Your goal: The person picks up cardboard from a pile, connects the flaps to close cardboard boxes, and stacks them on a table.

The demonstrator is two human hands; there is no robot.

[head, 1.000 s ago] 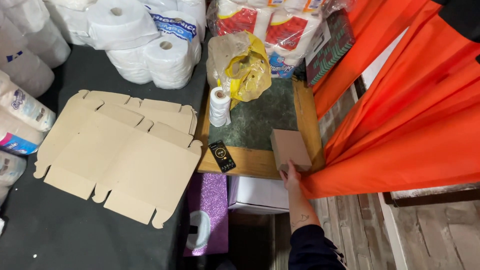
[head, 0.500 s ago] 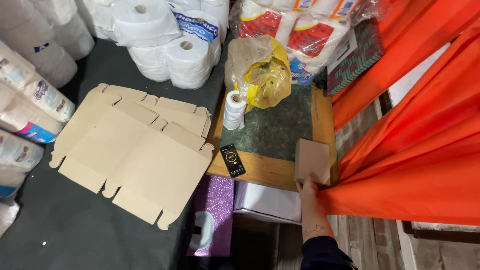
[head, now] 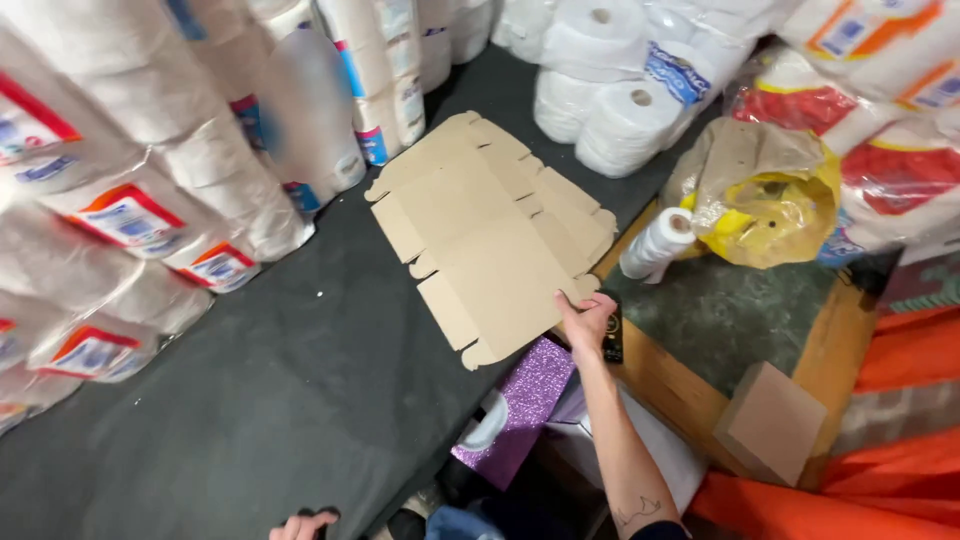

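A stack of flat die-cut cardboard box blanks [head: 490, 240] lies on the dark grey table top [head: 300, 400]. My right hand [head: 587, 322] reaches to the near right corner of the top blank, with the thumb on top and the fingers curled at its edge. Right beside that hand lies a small black device [head: 613, 338]. Only the fingertips of my left hand [head: 300, 524] show at the bottom edge, at the table's rim. Whether they hold anything is hidden.
Wrapped paper-roll packs [head: 150, 200] line the left and back. A lower wood-framed green table [head: 720, 320] holds a white twine roll [head: 655, 245], a yellow bag [head: 770, 200] and a small brown box [head: 770, 420]. Below are a purple glitter box [head: 525, 400] and orange cloth [head: 900, 480].
My right hand has left the small brown box at the table's right edge and moved left to the cardboard blanks. The view has swung left and closer.
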